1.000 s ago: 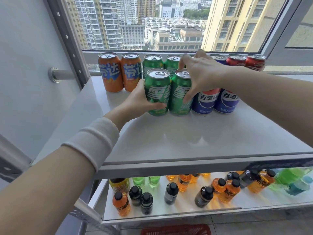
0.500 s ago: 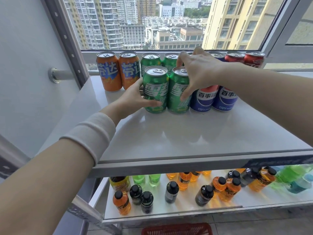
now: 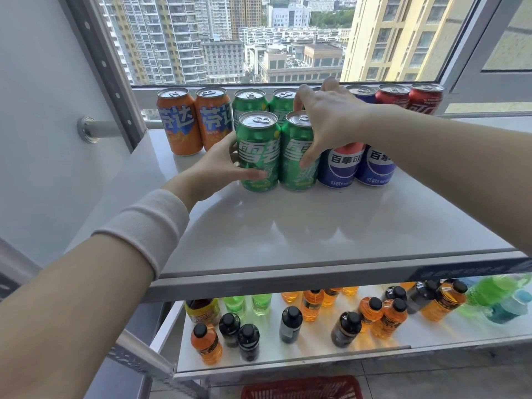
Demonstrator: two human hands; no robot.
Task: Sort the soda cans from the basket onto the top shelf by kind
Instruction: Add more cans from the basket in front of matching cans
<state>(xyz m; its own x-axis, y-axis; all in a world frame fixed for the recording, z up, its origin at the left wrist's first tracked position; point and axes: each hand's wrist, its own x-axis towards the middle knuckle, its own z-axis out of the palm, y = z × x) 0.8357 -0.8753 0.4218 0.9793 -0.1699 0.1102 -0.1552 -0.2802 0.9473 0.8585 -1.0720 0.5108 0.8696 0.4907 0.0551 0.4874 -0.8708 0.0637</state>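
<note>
head view: the left hand (image 3: 217, 165) curls round the left green can (image 3: 260, 156), and the right hand (image 3: 331, 122) grips the right green can (image 3: 296, 168) from above. both cans stand upright and touching on the top shelf (image 3: 316, 226), near its back edge.

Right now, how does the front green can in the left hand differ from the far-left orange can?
The front green can is green with white lettering; the far-left orange can is orange with blue lettering. The green can stands in the front row, the orange can in the back row. The left hand holds the green can; nothing touches the orange can. Both stand upright on the top shelf.
</note>
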